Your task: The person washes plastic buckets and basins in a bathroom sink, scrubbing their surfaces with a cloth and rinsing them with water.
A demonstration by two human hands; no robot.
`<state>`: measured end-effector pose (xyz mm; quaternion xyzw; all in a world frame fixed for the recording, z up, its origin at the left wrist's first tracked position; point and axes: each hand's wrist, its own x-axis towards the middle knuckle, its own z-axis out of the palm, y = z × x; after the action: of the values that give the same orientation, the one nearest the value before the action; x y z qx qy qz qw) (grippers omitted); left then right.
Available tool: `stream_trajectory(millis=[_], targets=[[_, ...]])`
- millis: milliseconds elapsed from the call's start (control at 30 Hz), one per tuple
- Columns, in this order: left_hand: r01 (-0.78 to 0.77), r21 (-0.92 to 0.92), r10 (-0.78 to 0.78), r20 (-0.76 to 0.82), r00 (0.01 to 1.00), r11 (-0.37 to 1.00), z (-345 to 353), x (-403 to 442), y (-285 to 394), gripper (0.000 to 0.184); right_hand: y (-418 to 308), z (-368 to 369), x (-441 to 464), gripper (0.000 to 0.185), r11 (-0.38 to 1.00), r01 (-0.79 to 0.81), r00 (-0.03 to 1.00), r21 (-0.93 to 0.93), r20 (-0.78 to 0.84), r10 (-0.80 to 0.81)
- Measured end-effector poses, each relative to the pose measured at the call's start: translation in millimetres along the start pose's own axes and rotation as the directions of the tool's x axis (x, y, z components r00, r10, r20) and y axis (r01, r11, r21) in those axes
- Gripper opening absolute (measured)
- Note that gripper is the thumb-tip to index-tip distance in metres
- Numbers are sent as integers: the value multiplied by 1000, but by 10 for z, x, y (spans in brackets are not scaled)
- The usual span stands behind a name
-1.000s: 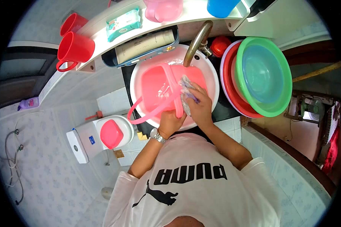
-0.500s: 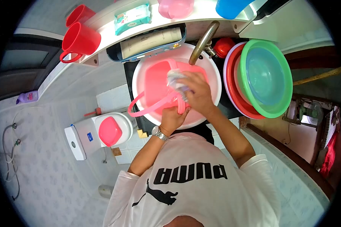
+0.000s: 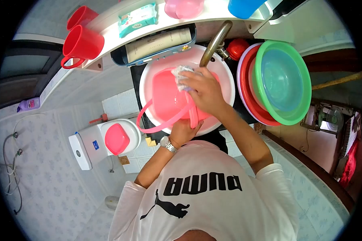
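Observation:
A pink bucket [image 3: 165,94] with a pink handle [image 3: 165,125] lies in the white sink [image 3: 147,76], under the metal faucet [image 3: 217,42]. My left hand [image 3: 184,131] grips the bucket's near rim, its fingers partly hidden behind the plastic. In my right hand [image 3: 205,90] is a crumpled whitish cloth [image 3: 182,77], pressed on the bucket's far rim. Part of the cloth is hidden under the fingers.
Stacked basins, the top one green [image 3: 305,84], stand right of the sink beside a red round object [image 3: 237,49]. Above, a white shelf [image 3: 157,26] holds red mugs [image 3: 82,42], wipes [image 3: 137,19] and cups. A toilet [image 3: 126,132] with a pink lid [image 3: 117,139] is at left.
My right hand and the cloth have moved from the near part of the bucket's rim up and left to its far part. My left hand still holds the near rim.

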<state>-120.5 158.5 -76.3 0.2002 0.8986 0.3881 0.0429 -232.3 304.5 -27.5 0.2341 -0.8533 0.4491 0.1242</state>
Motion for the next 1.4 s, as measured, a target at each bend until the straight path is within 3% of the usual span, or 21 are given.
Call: stream_trajectory(millis=[267, 367, 433, 567, 633, 667, 733, 867, 933, 967, 1033, 1067, 1167, 1233, 1367, 1400], targets=[[33, -50, -36, -46, 998, 998, 15, -36, -2, 15, -163, -204, -268, 29, 995, 89, 986, -55, 143, -80], [-53, -85, 40, -144, 989, 995, 25, -154, 15, 14, -159, -134, -221, 33, 996, 67, 989, 55, 127, -73], [56, 39, -57, 34, 998, 998, -28, -190, 57, 17, -43, 21, 29, 33, 999, -36, 999, -25, 22, 36], [-40, 1, 40, -28, 999, 999, 36, -242, -45, 25, -22, -53, -49, 34, 996, 4, 996, -88, 90, 4], [67, -61, -64, 41, 997, 996, -38, -247, -4, 29, -247, -184, -294, 21, 980, 159, 974, -122, 180, -136], [72, -64, -70, 41, 997, 995, -4, -295, -25, 29, -270, -196, -370, 21, 980, 157, 974, -119, 185, -134], [92, -86, -90, 32, 995, 992, 60, -331, -81, 33, -260, -196, -451, 36, 980, 162, 958, -112, 256, -129], [129, -42, -126, 69, 990, 991, 43, -388, -93, 34, -65, -52, -143, 34, 980, 144, 981, -137, 150, -123], [68, 55, -75, 127, 989, 996, 57, -399, -104, 35, 26, 17, 9, 35, 999, -28, 995, -42, 98, 33], [68, 57, -75, 134, 988, 996, 65, -431, -98, 35, 12, 11, -39, 35, 999, -34, 995, -41, 95, 38], [88, -113, -87, 12, 996, 990, 40, -381, -64, 35, -19, -43, -124, 33, 990, 39, 993, -132, 114, -24], [88, -113, -87, 8, 996, 990, 31, -348, -80, 35, -91, -82, -222, 33, 990, 43, 993, -133, 116, -28], [143, -88, -130, 138, 982, 986, 46, -381, -119, 38, -308, -159, -446, 32, 975, 158, 966, -154, 230, -120], [-19, 57, 21, -42, 999, 998, 110, -419, -144, 40, -353, -168, -363, 30, 995, 36, 976, -93, 216, -15], [23, 25, -22, -13, 1000, 999, 123, -492, -153, 39, -97, 32, 39, 27, 996, 31, 996, -81, 81, -24], [19, 49, -23, 94, 995, 999, 122, -555, -187, 38, -24, 73, 138, 26, 987, -95, 971, -127, 209, 120]])
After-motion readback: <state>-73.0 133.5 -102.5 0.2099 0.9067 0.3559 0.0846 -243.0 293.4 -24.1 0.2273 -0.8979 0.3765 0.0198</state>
